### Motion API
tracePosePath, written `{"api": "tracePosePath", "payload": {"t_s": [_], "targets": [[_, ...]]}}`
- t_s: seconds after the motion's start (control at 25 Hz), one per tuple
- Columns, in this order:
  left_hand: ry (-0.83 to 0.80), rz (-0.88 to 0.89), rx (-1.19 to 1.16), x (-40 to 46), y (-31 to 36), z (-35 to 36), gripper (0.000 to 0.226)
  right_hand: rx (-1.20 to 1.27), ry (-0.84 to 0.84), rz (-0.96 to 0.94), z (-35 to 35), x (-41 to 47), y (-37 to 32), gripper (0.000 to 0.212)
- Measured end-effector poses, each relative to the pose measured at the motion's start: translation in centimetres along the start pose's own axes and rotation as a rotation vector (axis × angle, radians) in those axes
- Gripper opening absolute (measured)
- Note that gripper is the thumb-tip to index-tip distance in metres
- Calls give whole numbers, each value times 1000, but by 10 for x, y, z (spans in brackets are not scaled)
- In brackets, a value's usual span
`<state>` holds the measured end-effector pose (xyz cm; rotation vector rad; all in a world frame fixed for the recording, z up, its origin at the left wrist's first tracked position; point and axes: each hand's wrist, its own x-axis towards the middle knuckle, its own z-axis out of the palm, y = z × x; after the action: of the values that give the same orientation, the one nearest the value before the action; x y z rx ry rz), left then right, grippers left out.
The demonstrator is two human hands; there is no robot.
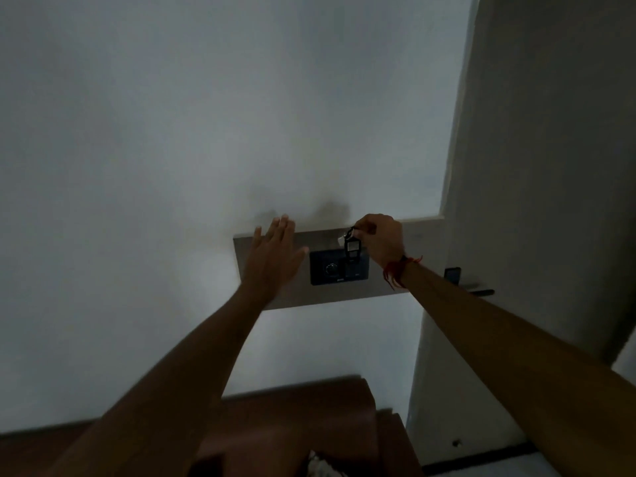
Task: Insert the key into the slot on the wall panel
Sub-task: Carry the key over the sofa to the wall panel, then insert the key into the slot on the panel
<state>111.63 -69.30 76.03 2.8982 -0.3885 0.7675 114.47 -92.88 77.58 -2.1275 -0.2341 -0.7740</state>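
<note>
A dark wall panel (327, 270) with a round dial sits on a grey backing board (409, 266) fixed to the white wall. My right hand (380, 241) pinches a key ring just above the panel's right side. A dark key tag (351, 248) hangs from the ring, its lower end at the top of the panel's right part. Whether it is inside the slot I cannot tell in the dim light. My left hand (275, 254) is flat with fingers apart, resting on the board left of the panel.
A door (537, 166) with a dark lever handle (476, 289) stands to the right of the board. Brown wooden furniture (303, 421) lies below, near the bottom edge. The room is dim.
</note>
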Motion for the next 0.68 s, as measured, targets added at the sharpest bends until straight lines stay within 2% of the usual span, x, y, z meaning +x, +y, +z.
{"api": "tracePosePath", "payload": {"t_s": [0.36,0.68], "targets": [[27,-70,70,12,18,25,71,69,-39,-56,17,37,51,6],[34,-71,97,23,31,38,72,61,-129,-104,21,36,62,2]]}}
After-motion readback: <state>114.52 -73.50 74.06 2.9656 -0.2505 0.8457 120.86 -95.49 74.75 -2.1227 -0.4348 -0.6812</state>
